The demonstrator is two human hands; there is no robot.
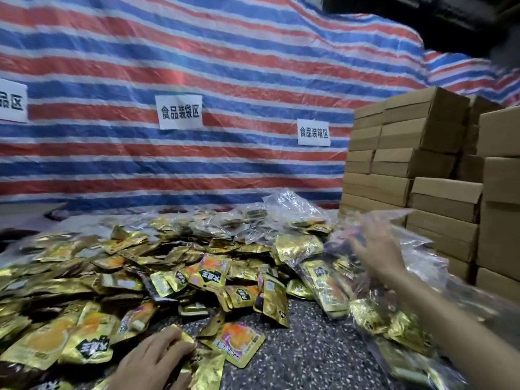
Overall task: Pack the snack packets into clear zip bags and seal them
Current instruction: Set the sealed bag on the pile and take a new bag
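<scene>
Left hand (pixel 152 358) sits lowest in view, palm down on the near edge of the snack packets (pixel 140 271). Fingers bend over one gold packet (pixel 183 337). Thumb is hidden, so can't tell if it grips or just rests there.

Packets are a big loose pile, mostly gold foil w/ orange and black print, spread across the left and centre of a dark speckled surface (pixel 304 347). One orange-print packet (pixel 239 343) lies flat just right of the left hand.

Right hand (pixel 377 249) is out ahead on the right and motion-blurred. Fingers are spread and fairly straight, nothing visibly gripped. It's up against crinkled clear zip bags (pixel 419 246), but contact isn't clear through the blur.

More clear bags w/ gold packets inside (pixel 394 327) lie along the right side under the forearm, and one filled bag (pixel 323 282) is at the pile's right edge. Other clear bags (pixel 289 202) are heaped at the back of the pile.

Brown cardboard boxes (pixel 422 153) are stacked in columns at far right. Behind everything hangs a red, white and blue striped tarp (pixel 197 52) w/ white paper signs in Chinese characters: one centre (pixel 179 111), one nearer the boxes (pixel 313 132), one cut off at the left edge (pixel 11 101).
</scene>
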